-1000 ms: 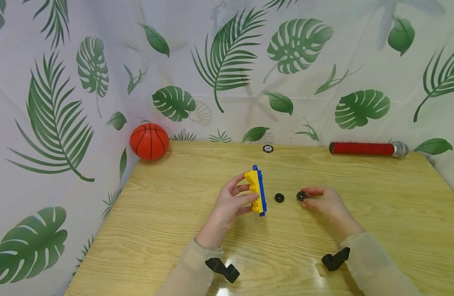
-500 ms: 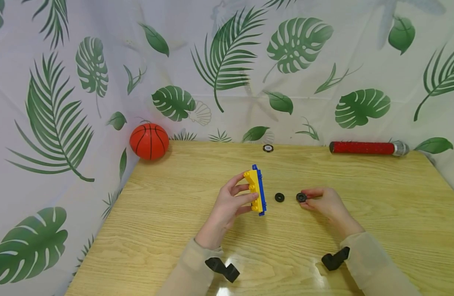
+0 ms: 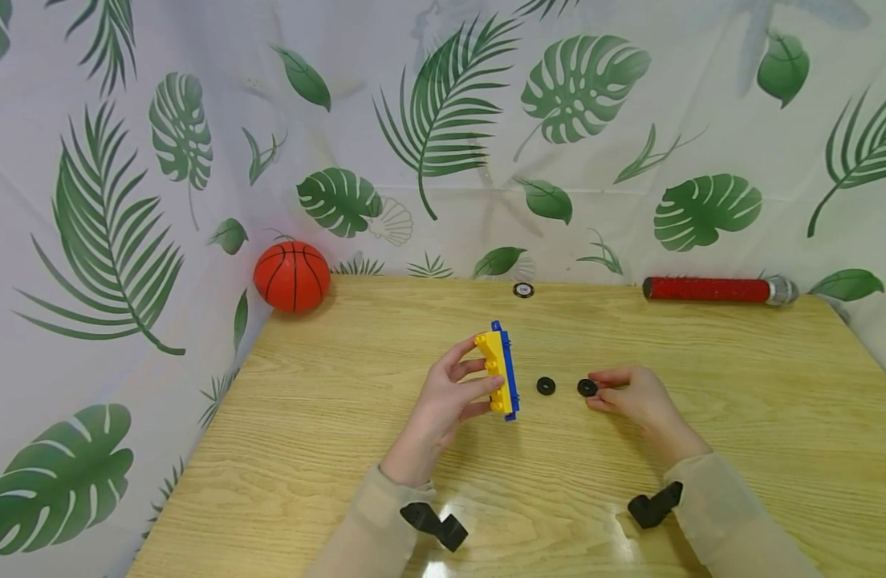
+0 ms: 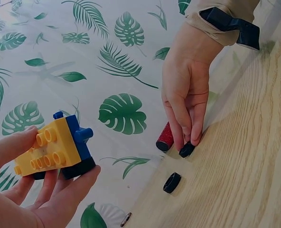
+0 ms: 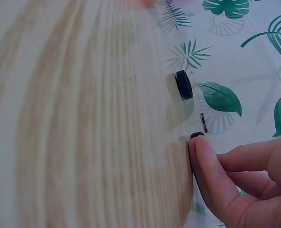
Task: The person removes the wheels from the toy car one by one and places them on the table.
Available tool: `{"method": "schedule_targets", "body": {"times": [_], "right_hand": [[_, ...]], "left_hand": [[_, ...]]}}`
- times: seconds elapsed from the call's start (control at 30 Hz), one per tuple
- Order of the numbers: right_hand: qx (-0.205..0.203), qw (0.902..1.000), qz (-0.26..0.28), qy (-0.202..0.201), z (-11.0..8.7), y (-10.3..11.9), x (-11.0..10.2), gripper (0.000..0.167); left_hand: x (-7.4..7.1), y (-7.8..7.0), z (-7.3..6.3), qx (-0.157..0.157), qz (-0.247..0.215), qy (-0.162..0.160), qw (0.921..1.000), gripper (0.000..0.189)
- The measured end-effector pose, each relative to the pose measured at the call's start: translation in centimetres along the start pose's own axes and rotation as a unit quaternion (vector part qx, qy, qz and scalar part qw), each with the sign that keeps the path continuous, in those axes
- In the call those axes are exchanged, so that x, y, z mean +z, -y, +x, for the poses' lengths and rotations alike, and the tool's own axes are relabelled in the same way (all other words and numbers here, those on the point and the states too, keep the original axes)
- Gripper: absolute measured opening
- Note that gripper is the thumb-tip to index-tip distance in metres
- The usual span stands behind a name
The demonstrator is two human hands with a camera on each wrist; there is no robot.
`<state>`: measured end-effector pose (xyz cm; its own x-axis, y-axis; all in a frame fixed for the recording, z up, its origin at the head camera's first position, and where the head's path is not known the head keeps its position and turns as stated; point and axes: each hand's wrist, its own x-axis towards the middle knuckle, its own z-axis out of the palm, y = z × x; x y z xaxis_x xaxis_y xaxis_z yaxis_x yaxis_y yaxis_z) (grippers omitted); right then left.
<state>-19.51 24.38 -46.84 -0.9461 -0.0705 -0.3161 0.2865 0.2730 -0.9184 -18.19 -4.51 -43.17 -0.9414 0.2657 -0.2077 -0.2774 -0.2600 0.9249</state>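
My left hand [image 3: 446,397] grips a yellow and blue toy brick vehicle [image 3: 496,365] above the table, tipped on its side with fingers and thumb around the yellow part. In the left wrist view, black wheels [image 4: 79,168] show on its blue underside. To the right, my right hand [image 3: 641,397] pinches a small black toy tyre [image 3: 582,388] at the table surface; the thumb hides much of it in the right wrist view. A second black toy tyre [image 3: 540,387] lies flat on the table between the two hands.
An orange basketball [image 3: 291,277] rests at the back left corner of the wooden table [image 3: 306,449]. A round black-and-white chip [image 3: 523,291] lies near the back edge. At the back right is a red microphone [image 3: 706,290]. A leaf-print cloth [image 3: 479,217] hangs behind.
The tyre in my right hand has turned from tilted to nearly flat and dropped slightly. My left hand and the toy vehicle have hardly moved.
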Motion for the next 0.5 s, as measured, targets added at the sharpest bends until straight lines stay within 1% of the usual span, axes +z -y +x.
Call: {"method": "schedule_targets", "body": {"times": [0.3, 0.5], "right_hand": [[0.001, 1.0, -0.007, 0.002, -0.32, 0.12, -0.25, 0.044], [0.013, 0.9995, -0.029, -0.004, -0.62, 0.61, -0.59, 0.043]], "left_hand": [[0.08, -0.01, -0.08, -0.001, -0.001, 0.002, 1.0, 0.069], [0.14, -0.02, -0.1, -0.003, -0.001, 0.007, 1.0, 0.069]]}}
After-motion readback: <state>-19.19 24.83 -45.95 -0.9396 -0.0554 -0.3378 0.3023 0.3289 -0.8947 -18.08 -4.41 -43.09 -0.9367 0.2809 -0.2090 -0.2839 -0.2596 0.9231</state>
